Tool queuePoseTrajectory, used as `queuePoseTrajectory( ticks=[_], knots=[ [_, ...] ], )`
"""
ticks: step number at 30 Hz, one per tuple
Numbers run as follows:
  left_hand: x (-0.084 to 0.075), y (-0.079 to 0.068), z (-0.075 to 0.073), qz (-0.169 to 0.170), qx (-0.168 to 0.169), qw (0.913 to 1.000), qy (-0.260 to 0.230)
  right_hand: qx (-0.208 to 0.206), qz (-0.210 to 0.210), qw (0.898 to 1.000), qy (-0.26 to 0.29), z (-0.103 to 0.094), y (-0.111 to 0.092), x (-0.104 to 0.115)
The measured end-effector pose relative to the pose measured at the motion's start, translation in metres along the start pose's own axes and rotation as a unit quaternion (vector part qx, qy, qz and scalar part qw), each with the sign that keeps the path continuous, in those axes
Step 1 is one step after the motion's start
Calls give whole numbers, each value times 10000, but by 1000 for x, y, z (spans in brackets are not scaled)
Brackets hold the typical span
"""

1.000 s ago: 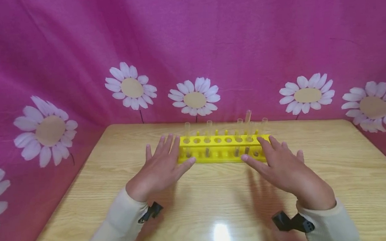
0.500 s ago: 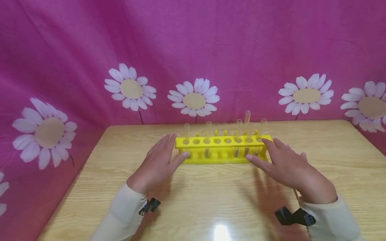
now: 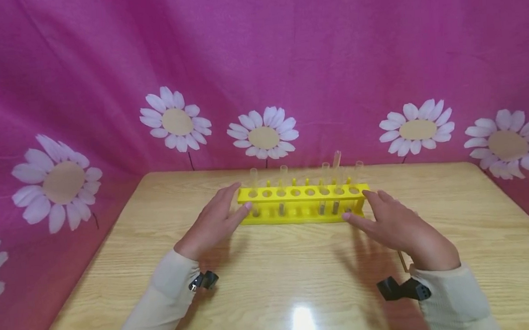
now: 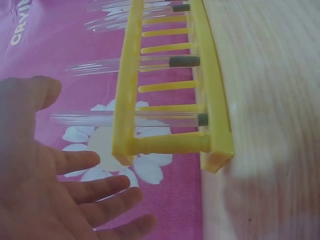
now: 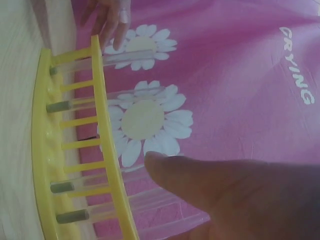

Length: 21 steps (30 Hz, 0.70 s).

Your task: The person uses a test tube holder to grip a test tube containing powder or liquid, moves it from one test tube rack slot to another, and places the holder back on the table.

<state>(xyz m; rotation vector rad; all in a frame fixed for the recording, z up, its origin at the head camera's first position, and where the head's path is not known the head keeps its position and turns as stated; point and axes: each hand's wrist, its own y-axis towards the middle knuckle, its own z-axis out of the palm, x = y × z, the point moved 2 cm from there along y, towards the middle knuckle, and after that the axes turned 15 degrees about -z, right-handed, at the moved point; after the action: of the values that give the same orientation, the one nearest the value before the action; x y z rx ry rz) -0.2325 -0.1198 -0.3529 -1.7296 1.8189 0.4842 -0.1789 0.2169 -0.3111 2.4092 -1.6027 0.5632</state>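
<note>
A yellow test tube rack (image 3: pixel 302 198) stands on the table, holding several clear test tubes (image 3: pixel 253 178) upright. Dark grey material (image 4: pixel 184 61) fills the bottoms of some tubes, as the left wrist view makes plain. One tube (image 3: pixel 337 160) rises higher than its neighbours. My left hand (image 3: pixel 211 222) is beside the rack's left end; its fingers are extended and hold nothing, with a gap to the rack in the left wrist view. At the right end, my right hand (image 3: pixel 404 230) has its thumb and fingers stretched toward the rack. Whether it touches the rack, I cannot tell.
The wooden table (image 3: pixel 270 279) extends in front of the rack and to both sides. Behind it hangs a magenta cloth (image 3: pixel 330 57) printed with white daisies. A thin brownish rod-like thing (image 3: pixel 402 261) shows by my right wrist.
Both hands have drawn slightly outward from the rack's ends, uncovering more of it. The left fingers, spread before, now appear closer together. The tubes keep their places in the rack.
</note>
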Motion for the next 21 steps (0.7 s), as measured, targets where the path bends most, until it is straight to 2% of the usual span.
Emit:
queuePoseTrajectory(
  ticks=[9, 17, 21],
  knots=[
    [2, 11, 5, 37, -192, 9982, -575, 57, 261, 9992, 284, -3, 5, -20],
    [10, 23, 7, 215, -66, 9949, -978, 82, 457, 9986, 266, -6, 5, -29],
    [12, 25, 9, 136, 83, 9927, -1195, 179, 570, 9980, 227, -7, 6, -33]
  ],
)
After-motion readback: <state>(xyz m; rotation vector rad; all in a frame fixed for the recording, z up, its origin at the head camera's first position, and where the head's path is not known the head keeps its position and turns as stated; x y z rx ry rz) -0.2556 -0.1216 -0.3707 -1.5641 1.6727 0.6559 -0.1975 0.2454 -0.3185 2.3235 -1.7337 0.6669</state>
